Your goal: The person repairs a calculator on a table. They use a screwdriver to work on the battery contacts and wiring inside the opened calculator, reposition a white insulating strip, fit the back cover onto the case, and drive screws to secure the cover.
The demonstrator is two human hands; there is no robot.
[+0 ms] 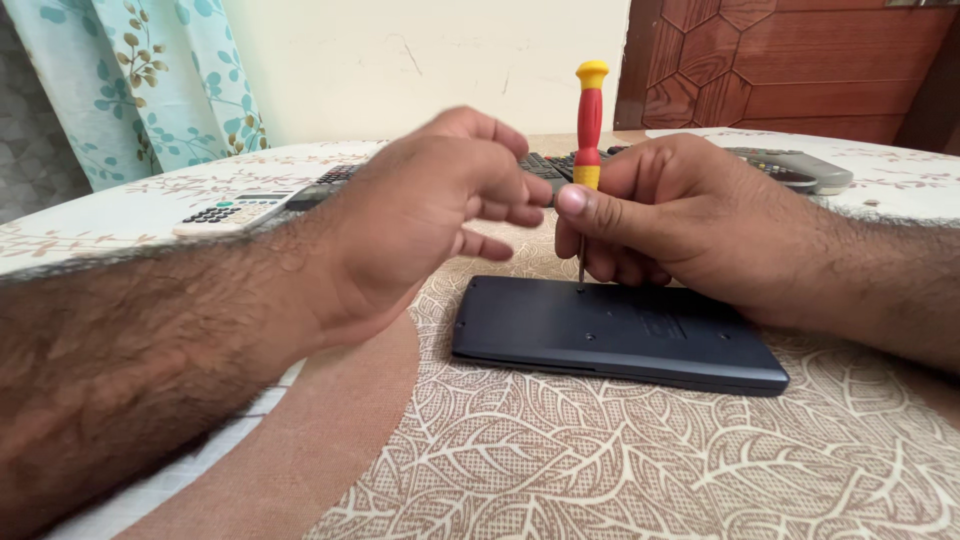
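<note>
A dark flat device (620, 335) lies back side up on the leaf-patterned cloth, with small screw holes showing. My right hand (690, 220) grips a red and yellow screwdriver (589, 125) upright, its thin tip set into a screw hole near the device's far edge. My left hand (430, 210) hovers just left of the screwdriver with fingers spread and holds nothing. The left fingertips sit close to my right thumb.
A white calculator (235, 212) lies at the far left of the table. Dark keypad devices (545, 165) and a grey remote-like device (800, 170) rest behind my hands. A patterned curtain (150, 80) and a wooden door (800, 60) stand behind the table.
</note>
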